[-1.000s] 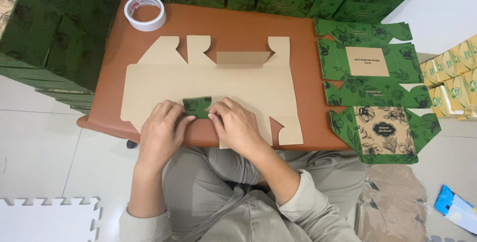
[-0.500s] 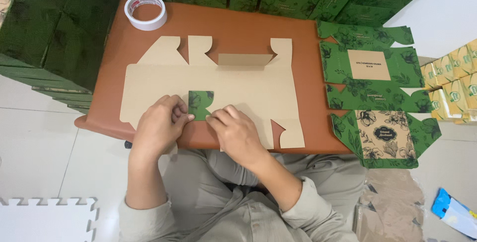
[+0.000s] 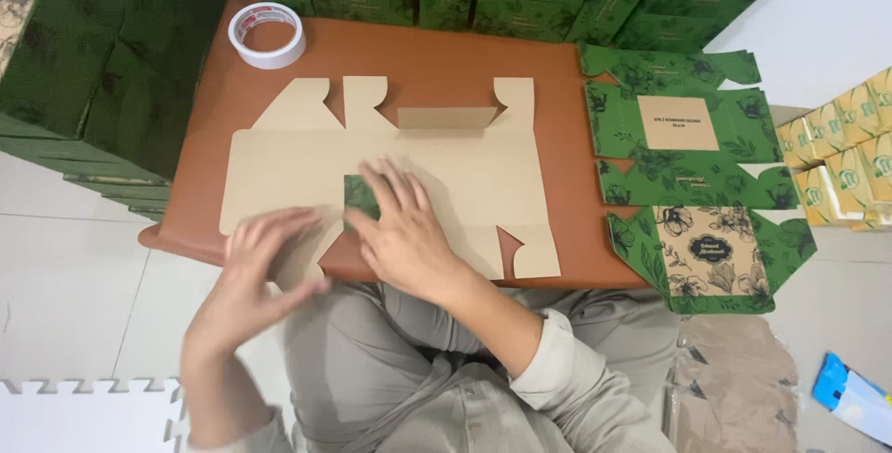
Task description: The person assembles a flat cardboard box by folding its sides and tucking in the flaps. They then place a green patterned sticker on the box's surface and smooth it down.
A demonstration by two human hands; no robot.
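Your flat cardboard box blank (image 3: pixel 446 170) lies plain brown side up on the brown table (image 3: pixel 437 58), its long axis running left to right and its notched flaps pointing away from you. Your right hand (image 3: pixel 400 230) presses flat on it, fingers spread, pinning a small folded green flap (image 3: pixel 358 197) at the near edge. Your left hand (image 3: pixel 255 262) rests open on the blank's near left corner, gripping nothing. A roll of tape (image 3: pixel 268 35) sits at the far left; a printed green blank (image 3: pixel 697 174) lies to the right.
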